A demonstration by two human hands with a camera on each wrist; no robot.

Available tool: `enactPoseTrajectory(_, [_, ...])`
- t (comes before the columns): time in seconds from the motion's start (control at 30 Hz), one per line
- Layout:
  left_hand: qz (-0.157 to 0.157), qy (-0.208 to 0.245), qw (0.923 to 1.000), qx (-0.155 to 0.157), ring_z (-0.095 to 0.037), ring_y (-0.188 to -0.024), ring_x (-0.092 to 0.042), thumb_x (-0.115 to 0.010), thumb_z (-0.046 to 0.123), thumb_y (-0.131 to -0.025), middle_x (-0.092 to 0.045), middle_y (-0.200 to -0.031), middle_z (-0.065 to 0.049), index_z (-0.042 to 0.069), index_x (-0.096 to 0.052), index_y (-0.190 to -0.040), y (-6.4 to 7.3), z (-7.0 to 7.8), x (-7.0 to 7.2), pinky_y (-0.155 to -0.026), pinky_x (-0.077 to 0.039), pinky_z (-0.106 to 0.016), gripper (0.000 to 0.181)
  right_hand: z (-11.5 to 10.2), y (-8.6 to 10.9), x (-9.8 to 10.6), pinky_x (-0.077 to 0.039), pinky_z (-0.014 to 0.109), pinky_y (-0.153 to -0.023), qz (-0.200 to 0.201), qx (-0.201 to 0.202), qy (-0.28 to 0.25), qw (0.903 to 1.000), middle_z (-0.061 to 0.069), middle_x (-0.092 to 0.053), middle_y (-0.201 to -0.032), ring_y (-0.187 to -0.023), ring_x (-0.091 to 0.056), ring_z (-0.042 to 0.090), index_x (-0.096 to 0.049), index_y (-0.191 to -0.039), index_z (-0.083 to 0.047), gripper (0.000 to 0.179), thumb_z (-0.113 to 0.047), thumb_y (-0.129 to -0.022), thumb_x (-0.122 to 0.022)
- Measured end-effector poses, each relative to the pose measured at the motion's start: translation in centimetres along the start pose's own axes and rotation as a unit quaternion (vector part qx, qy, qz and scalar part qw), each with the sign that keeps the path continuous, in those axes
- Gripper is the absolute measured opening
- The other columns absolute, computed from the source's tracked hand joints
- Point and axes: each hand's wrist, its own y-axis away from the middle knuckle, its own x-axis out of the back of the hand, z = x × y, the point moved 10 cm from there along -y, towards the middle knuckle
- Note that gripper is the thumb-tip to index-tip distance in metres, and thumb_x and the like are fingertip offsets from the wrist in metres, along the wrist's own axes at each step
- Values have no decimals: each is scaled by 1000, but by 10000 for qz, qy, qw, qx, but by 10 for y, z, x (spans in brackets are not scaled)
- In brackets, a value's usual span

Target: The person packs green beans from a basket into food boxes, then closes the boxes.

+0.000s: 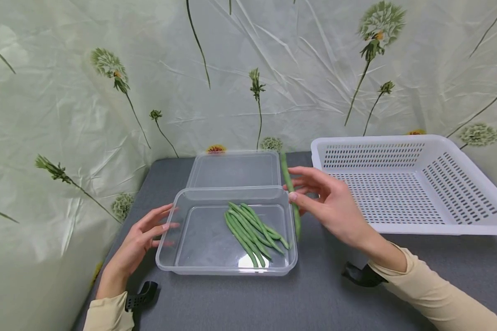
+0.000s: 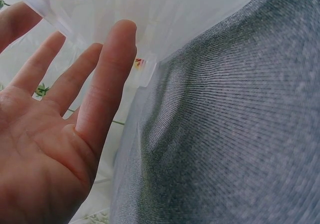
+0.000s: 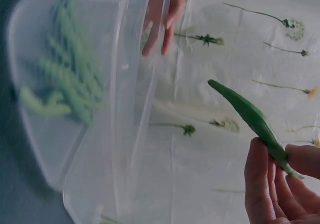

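Observation:
My right hand (image 1: pixel 329 202) pinches one green bean (image 1: pixel 290 193) between thumb and fingertips, beside the right rim of a clear plastic container (image 1: pixel 203 270). In the right wrist view the same bean (image 3: pixel 252 116) slants up from the fingertips. Several green beans (image 1: pixel 252 232) lie in a bundle inside the container, right of its middle. At the container's left wall is my left hand (image 1: pixel 138 241), with fingers extended along the side. The left wrist view shows that hand (image 2: pixel 55 129) with straight fingers and thumb, the fingertips right at the plastic wall.
A clear lid (image 1: pixel 236 169) lies flat behind the container. On the right stands a white perforated basket (image 1: pixel 397 228). Both rest on a grey cloth-covered table (image 1: pixel 232 303). A flower-printed sheet (image 1: pixel 215 92) hangs behind and to the left.

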Motion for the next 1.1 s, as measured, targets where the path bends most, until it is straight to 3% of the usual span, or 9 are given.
enactPoseTrajectory(0.33, [-11, -21, 10000, 19, -14, -118, -59, -50, 15, -104, -39, -151, -11, 14, -36, -152, -1, 0, -1, -82, -57, -46, 50, 38, -14, -54, -58, 43, -60, -682, -713, -162, 9950, 9, -67, -110, -85, -67, 21, -60, -131, -16, 43, -6, -91, -71])
enactPoseTrajectory(0.5, [10, -27, 10000, 27, -14, -118, -59, -51, 15, -104, -39, -151, -11, 14, -37, -152, -2, 0, -1, -81, -57, -46, 50, 61, -17, -77, -58, 44, -59, -1286, -1098, 360, 9849, 8, -66, -108, -83, -65, 17, -62, -130, -18, 42, -12, -90, -73])
enactPoseTrajectory(0.63, [15, -46, 10000, 45, -14, -118, -59, -51, 15, -104, -39, -151, -11, 15, -37, -152, -2, -1, -1, -81, -57, -46, 50, 76, -18, -95, -56, 36, -58, -1841, -1121, 1059, 9707, 2, -66, -99, -74, -63, 14, -63, -128, -13, 41, -13, -89, -75])
enactPoseTrajectory(0.73, [10, -46, 10000, 48, -15, -118, -59, -51, 15, -104, -39, -151, -11, 15, -37, -152, -2, -1, -2, -81, -57, -46, 50, 83, -19, -102, -52, 28, -61, -2026, -1096, 1606, 9598, -6, -65, -93, -71, -62, 13, -64, -125, -14, 39, -15, -88, -76])
enactPoseTrajectory(0.87, [20, -34, 10000, 36, -15, -118, -59, -51, 15, -104, -40, -151, -11, 14, -37, -152, -1, 0, -1, -81, -57, -46, 50, 88, -19, -104, -51, 28, -65, -2109, -1195, 1897, 9514, -10, -65, -92, -74, -64, 14, -65, -123, -16, 38, -17, -87, -77])
enactPoseTrajectory(1.1, [37, -23, 10000, 42, -15, -118, -59, -50, 15, -104, -40, -151, -10, 14, -37, -152, 0, -1, 0, -81, -57, -47, 50, 92, -21, -103, -51, 29, -61, -2160, -1263, 1889, 9496, -9, -66, -93, -70, -63, 13, -65, -124, -14, 39, -20, -87, -77])
